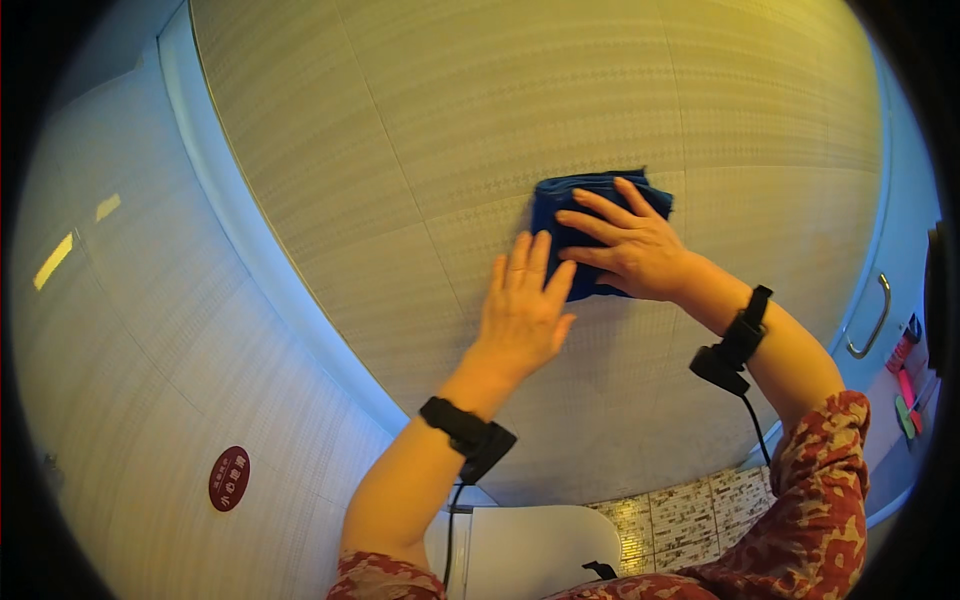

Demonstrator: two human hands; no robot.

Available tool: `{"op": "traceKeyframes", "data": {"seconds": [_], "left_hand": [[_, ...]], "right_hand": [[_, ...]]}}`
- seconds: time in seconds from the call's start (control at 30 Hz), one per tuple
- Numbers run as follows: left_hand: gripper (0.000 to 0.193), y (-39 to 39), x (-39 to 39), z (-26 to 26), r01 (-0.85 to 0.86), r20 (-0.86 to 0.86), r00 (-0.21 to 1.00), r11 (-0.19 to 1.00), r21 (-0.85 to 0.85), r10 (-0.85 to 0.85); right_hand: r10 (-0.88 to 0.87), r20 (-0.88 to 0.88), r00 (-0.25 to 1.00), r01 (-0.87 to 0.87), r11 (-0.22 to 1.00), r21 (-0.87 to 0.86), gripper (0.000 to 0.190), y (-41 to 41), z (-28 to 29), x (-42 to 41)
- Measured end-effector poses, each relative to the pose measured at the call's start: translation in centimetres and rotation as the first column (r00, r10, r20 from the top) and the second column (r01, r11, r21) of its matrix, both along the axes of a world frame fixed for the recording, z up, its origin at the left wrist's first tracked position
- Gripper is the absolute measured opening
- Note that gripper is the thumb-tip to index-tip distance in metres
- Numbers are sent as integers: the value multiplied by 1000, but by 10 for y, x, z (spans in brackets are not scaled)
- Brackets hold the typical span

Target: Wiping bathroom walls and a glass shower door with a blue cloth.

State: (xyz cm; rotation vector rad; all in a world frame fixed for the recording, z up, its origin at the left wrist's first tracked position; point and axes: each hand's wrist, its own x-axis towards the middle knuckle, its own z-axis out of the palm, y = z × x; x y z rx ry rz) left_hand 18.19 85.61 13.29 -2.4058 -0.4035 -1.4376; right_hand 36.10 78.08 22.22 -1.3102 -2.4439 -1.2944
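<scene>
A folded dark blue cloth [551,199] lies flat against the beige tiled wall [480,150] in front of me. My right hand [634,244] presses the cloth to the tiles with its fingers spread. Below and to the left is my left hand [525,311], palm towards the wall. Its fingertips touch or overlap the cloth's lower left edge, and nothing shows gripped in it. Both wrists wear black strapped devices with cables: the left device [469,439] and the right device [731,345].
Beneath my arms is a white toilet lid [540,540], beside a mosaic-tiled floor [679,521]. A second tiled wall at left bears a dark red oval sign [229,478] with writing. To the right are a metal handle [874,319] on a pale door and colourful brush-like items [906,397].
</scene>
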Motion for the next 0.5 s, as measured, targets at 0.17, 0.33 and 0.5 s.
{"op": "traceKeyframes", "data": {"seconds": [0.17, 0.33, 0.5], "left_hand": [[63, 5, 21, 3, 23, 39, 999, 999, 37, -25], [59, -1, 34, 14, 1, 63, 998, 995, 104, -8], [58, -11, 42, 18, -43, 119, 992, 994, 96, 31]], "right_hand": [[13, -29, 999, -11, 998, 56, 54, 1, -4, 14], [-23, -54, 998, 30, 991, 129, 59, -9, -3, 25], [-8, -92, 996, 18, 994, 108, 59, -18, 4, 22]]}}
